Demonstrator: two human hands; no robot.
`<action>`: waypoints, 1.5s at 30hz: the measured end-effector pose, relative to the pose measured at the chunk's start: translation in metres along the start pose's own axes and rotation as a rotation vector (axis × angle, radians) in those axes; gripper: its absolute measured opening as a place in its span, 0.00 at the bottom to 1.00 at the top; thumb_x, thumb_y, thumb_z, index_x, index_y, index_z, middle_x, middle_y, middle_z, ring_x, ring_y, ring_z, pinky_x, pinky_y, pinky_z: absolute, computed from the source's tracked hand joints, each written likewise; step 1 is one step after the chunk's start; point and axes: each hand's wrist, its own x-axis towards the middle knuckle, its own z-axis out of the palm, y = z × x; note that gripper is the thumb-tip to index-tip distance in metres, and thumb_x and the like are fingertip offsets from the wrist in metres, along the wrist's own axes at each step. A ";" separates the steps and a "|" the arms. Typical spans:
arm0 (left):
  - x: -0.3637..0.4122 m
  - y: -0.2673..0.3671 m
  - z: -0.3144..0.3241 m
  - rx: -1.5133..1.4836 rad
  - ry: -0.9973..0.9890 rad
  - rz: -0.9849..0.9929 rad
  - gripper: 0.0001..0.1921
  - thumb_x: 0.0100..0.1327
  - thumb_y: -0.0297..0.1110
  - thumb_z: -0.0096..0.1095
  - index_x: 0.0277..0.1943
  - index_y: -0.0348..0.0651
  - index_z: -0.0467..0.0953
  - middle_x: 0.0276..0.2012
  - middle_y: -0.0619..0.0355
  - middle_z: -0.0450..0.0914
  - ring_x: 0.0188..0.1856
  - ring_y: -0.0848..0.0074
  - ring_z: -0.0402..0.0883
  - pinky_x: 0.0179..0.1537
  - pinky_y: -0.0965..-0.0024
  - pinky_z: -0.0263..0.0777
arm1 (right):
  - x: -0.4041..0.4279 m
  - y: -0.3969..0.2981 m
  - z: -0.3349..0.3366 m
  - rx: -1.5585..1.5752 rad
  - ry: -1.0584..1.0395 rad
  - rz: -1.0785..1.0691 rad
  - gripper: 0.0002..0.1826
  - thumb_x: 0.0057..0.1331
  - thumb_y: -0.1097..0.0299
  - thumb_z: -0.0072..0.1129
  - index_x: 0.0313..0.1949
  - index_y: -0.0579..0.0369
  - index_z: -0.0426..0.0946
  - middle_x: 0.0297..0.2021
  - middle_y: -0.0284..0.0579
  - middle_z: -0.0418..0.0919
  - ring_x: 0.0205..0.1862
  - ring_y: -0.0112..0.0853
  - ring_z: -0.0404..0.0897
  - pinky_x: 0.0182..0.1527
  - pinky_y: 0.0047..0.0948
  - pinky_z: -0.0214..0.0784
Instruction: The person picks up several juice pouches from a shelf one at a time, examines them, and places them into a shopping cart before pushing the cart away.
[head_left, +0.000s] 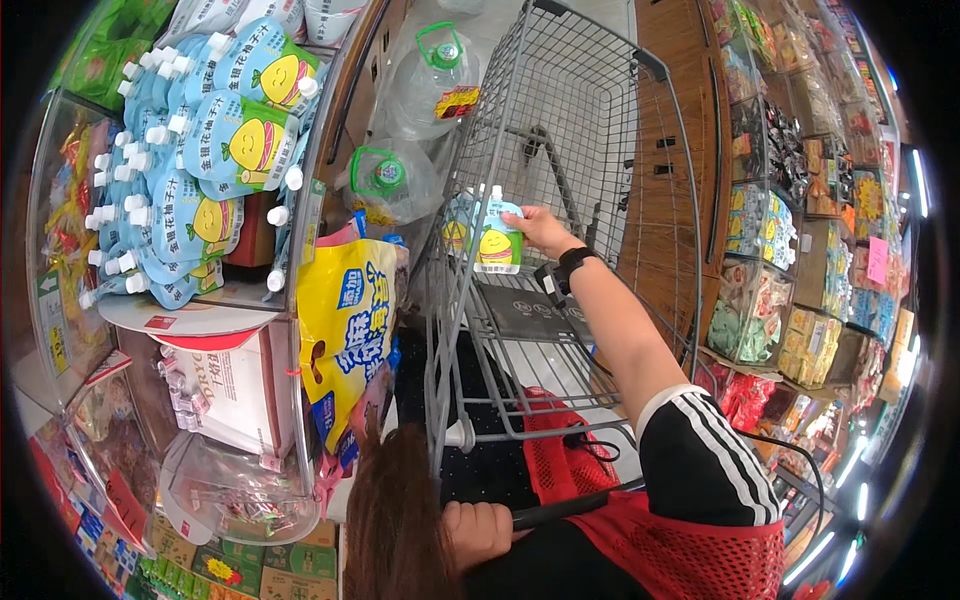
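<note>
My right hand (536, 229) pinches a light blue spouted drink pouch (496, 244) by its right edge, thumb on the front. The pouch hangs upright over the wire shopping cart (592, 97), white cap up, a yellow smiling fruit on its front. A second similar pouch (456, 225) shows just left of it, partly behind the cart's wire side; I cannot tell whether my hand holds it too. Low in the view, my left hand (480, 531) is wrapped around the cart's dark push handle (551, 514). Brown hair covers part of that hand.
At left, a clear bin (304, 225) holds a pile of similar pouches (251, 139). A yellow snack bag (341, 307) hangs beside it. Large green-capped bottles (390, 184) stand along the cart's left side. Snack shelves (757, 217) line the right. Red mesh fabric (562, 450) lies near the handle.
</note>
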 end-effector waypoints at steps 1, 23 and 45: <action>-0.002 0.000 0.001 0.013 0.016 -0.001 0.25 0.59 0.56 0.56 0.17 0.49 0.61 0.12 0.64 0.58 0.14 0.77 0.63 0.21 0.71 0.55 | 0.005 0.000 0.012 -0.003 0.014 -0.011 0.14 0.62 0.58 0.64 0.37 0.56 0.78 0.28 0.30 0.79 0.24 0.16 0.71 0.26 0.19 0.64; -0.004 -0.011 0.000 0.049 0.200 0.013 0.21 0.57 0.54 0.57 0.19 0.48 0.63 0.14 0.64 0.62 0.17 0.76 0.66 0.24 0.73 0.57 | -0.063 -0.174 0.054 -1.037 0.507 -0.604 0.11 0.51 0.71 0.64 0.35 0.56 0.80 0.24 0.47 0.81 0.32 0.42 0.81 0.36 0.34 0.73; -0.004 -0.021 -0.009 0.028 0.171 0.040 0.24 0.54 0.59 0.58 0.19 0.47 0.66 0.15 0.61 0.68 0.16 0.72 0.70 0.23 0.70 0.59 | -0.068 -0.259 0.280 -0.908 0.065 -1.047 0.20 0.46 0.69 0.72 0.38 0.59 0.74 0.37 0.51 0.78 0.42 0.46 0.77 0.43 0.34 0.70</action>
